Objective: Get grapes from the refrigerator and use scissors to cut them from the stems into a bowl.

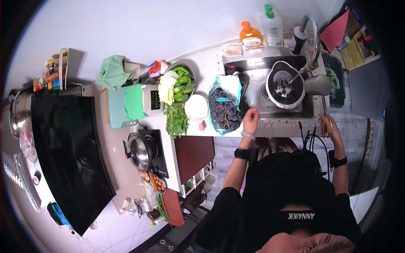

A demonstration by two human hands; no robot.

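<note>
My left hand point(251, 117) is at the front edge of the sink point(261, 113), beside an open plastic bag of dark grapes point(225, 110). Its fingers are curled together, and whatever they may hold is too small to make out. At the sink's right front corner, my right hand point(332, 126) is closed around what look like metal scissors point(324, 110), with the looped handles at the fingers. Inside the sink stands a pale-rimmed bowl point(270, 98) holding several loose grapes point(282, 89). Water seems to run into it from the faucet point(313, 63).
Behind the sink stand an orange soap bottle point(251, 37) and a pump bottle point(272, 29). Left of the grapes are a round white container point(196, 108), leafy greens point(177, 120) and a bowl of green peppers point(184, 84). A lidded pan point(139, 152) sits on the cooktop.
</note>
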